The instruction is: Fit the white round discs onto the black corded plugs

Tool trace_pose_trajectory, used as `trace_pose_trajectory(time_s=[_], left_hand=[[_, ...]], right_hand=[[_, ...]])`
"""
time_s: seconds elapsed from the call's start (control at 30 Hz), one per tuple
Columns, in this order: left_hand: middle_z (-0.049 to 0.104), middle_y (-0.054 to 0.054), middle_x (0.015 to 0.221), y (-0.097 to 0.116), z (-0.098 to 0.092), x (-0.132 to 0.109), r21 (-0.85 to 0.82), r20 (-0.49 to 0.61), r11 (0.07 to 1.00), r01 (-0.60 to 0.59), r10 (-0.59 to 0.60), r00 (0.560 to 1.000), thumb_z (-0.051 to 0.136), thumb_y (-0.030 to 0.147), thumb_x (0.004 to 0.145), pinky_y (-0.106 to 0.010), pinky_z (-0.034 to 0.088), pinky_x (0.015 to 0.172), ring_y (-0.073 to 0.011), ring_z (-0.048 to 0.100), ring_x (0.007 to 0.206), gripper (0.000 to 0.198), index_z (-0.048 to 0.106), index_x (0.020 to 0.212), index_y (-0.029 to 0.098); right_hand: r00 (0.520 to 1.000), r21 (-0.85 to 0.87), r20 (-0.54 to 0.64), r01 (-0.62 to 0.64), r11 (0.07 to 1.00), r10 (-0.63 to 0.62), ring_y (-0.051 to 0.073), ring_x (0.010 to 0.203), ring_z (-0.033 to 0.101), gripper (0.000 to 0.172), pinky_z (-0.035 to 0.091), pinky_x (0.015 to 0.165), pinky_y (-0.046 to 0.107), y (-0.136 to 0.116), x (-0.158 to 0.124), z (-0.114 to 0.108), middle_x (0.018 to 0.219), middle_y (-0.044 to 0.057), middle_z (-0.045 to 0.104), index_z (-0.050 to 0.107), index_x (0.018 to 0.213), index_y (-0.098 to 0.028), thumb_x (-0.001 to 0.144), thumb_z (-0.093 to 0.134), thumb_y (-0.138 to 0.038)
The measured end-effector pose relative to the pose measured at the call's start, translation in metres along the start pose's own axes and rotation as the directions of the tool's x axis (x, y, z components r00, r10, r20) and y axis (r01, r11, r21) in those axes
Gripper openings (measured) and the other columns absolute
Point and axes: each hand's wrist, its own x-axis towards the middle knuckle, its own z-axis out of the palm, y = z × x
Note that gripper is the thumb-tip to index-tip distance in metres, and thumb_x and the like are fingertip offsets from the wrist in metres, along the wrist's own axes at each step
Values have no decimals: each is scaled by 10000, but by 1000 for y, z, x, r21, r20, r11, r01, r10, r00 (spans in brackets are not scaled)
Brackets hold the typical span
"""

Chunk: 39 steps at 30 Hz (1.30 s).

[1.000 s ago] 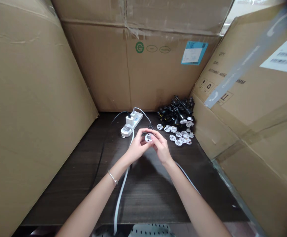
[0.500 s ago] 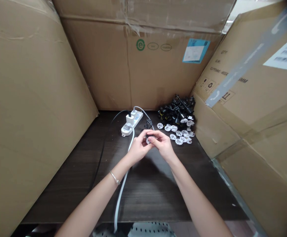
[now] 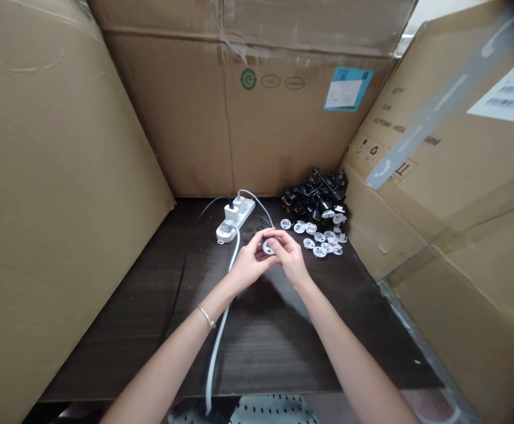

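Note:
Over the middle of a dark wooden table, my left hand and my right hand meet, both pinched round one small white round disc with a dark part against it. The fingers of both hands curl closed on it. Just behind my right hand lie several more white discs scattered on the table, and behind them sits a heap of black parts with thin wires. A thin bracelet is on my left wrist.
A white power strip with plugs in it lies behind my left hand; its white cable runs toward me and a black cable runs beside it. Large cardboard boxes wall the table on the left, back and right.
Both hands have stayed together on the disc, turning it slightly between the fingers. The view has shifted a little.

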Motion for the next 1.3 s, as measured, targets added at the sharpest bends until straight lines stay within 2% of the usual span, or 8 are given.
trace_pose_trajectory(time_s=[0.13,0.27,0.43,0.6,0.83,0.93,1.13,1.3], left_hand=[[460,-99,1316,6,-5,3,-54,50,998,40,-38,998,541,362,795,-281,505,788,-229,531,1090,520,403,1271,206],[509,-76,1271,8,-5,3,-5,-26,1000,-11,11,1000,446,355,854,-293,461,889,-221,479,1158,367,512,1172,184],[557,-85,1199,0,5,-3,-39,-117,999,18,-22,993,434,381,856,-267,515,781,-211,558,1045,386,511,1173,175],[567,-90,1188,2,11,-7,-63,-193,998,-5,-7,981,445,371,853,-277,505,812,-206,555,1045,365,528,1140,162],[218,-45,1467,8,8,-8,-167,-104,985,35,-53,993,375,469,865,-288,474,844,-221,453,1180,514,296,1340,286],[371,-91,1390,5,5,-7,-282,-113,956,78,-114,987,331,515,864,-341,433,898,-223,478,1158,564,235,1358,262],[658,-127,1007,12,-3,-1,-410,19,891,197,-208,978,431,448,841,-396,426,850,-262,596,970,466,435,1209,162],[630,-101,1086,13,-4,1,-343,-181,936,77,-146,973,511,365,819,-378,373,933,-219,571,1041,589,248,1320,201]], right_hand=[[997,87,25,-76,993,74,177,761,608,322,527,589,282,1,1,-2,907,42,633,625,916,-213,806,470,-473],[998,78,10,-68,995,68,177,765,606,250,537,557,274,1,-3,2,931,31,626,618,914,-226,777,539,-419],[978,-152,-164,106,983,-131,189,876,597,188,523,699,305,8,-14,13,989,38,638,643,934,-241,813,522,-320],[953,-260,-183,190,947,-242,194,930,589,183,466,845,341,10,-17,15,985,38,648,652,932,-244,828,504,-270],[914,-404,-52,348,846,-402,202,1033,554,216,438,908,372,0,-19,10,1087,46,600,584,1014,-263,869,430,-225],[858,-486,90,481,730,-505,210,1123,518,316,405,962,404,7,-21,10,1176,56,576,493,1156,-265,858,443,-172],[756,-562,244,621,547,-608,199,1110,534,399,495,868,363,26,-16,8,1193,94,559,393,1233,-227,854,436,-107],[769,-594,265,606,529,-582,217,1168,468,317,439,945,440,21,-15,9,1251,112,472,447,1127,-223,846,420,-80]])
